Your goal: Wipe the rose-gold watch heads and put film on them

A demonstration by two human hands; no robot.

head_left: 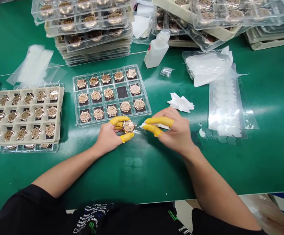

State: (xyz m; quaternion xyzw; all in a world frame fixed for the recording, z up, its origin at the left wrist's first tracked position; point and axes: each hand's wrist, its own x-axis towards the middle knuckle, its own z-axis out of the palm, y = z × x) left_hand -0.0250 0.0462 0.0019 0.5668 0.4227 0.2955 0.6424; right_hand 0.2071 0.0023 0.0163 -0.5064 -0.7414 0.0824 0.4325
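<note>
Your left hand pinches a rose-gold watch case at its rim, between fingers and thumb covered in yellow finger cots. The case is held over the green counter, just in front of the near edge of a clear plastic tray.

Your right hand, also wearing yellow finger cots, comes in from the other side, with its fingertips pinched on a white wipe. The wipe seems to reach toward the case, but your fingers and the glare hide its tip, so you can't be sure it touches.

The clear tray holds rows of similar watch cases, with one dark cell bare. To its left lies a beige tray, also filled with cases. Beyond them rise stacks of loaded trays. A white plastic bottle stands on the counter, while a loose pile of white wipes lies close to your right hand. Farther right is a clear sheet of round film pieces.
</note>
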